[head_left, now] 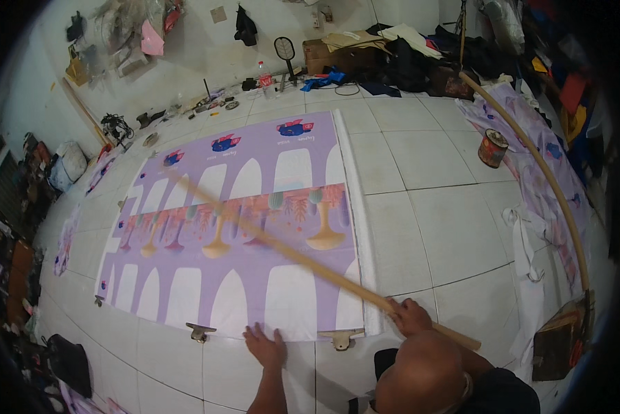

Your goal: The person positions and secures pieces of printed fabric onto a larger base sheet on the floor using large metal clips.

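Spread over the tiled floor lies a large printed cloth (213,279), lilac and white, with arches, vases and blue figures. My left hand (265,345) rests on its near edge, fingers spread. My right hand (410,317) is wrapped round a long wooden pole (324,272) close to its near end. The pole slants across the cloth to the far left, where it is blurred. Metal clips (198,332) grip the cloth's near edge; another clip (341,339) sits near the right corner. A head and dark sleeve hide part of the right arm.
A rusty tin can (493,147) stands on the right, beside a long bent pole (541,162) and crumpled printed cloth (558,200). A wooden block (557,345) is at lower right. Far back are a bottle (265,78) and piled dark fabric (413,65). A black bag (68,359) lies left.
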Action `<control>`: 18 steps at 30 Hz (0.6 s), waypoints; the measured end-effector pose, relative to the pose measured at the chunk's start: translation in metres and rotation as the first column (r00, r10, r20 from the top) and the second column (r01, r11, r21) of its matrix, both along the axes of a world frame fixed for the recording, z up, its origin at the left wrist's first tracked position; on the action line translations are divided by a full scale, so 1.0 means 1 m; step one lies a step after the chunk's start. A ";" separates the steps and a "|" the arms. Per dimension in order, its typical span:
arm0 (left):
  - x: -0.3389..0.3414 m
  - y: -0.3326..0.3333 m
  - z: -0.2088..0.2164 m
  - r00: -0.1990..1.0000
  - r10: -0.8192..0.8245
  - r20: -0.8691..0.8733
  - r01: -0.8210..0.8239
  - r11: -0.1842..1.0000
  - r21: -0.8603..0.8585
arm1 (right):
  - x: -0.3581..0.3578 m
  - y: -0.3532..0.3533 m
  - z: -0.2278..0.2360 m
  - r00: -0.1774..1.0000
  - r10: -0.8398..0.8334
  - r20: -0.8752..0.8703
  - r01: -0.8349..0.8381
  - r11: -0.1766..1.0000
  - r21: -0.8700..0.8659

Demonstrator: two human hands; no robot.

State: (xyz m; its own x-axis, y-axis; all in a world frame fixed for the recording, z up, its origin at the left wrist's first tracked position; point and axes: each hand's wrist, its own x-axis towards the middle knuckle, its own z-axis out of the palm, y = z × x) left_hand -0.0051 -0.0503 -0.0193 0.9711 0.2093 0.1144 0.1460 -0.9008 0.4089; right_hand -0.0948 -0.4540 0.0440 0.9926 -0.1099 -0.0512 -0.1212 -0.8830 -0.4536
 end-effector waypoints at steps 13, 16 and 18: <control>-0.008 -0.034 -0.001 0.961 -0.249 -0.121 0.258 0.965 0.056 | 0.006 -0.034 -0.023 0.980 -0.195 -0.037 0.189 0.975 -0.118; -0.005 -0.043 -0.001 0.957 -0.269 -0.106 0.275 0.960 0.049 | -0.007 -0.064 -0.037 0.923 -0.383 -0.046 0.379 0.922 -0.078; -0.009 -0.046 0.002 0.955 -0.286 -0.083 0.290 0.957 0.032 | -0.016 -0.085 -0.044 0.889 -0.456 -0.037 0.450 0.886 -0.108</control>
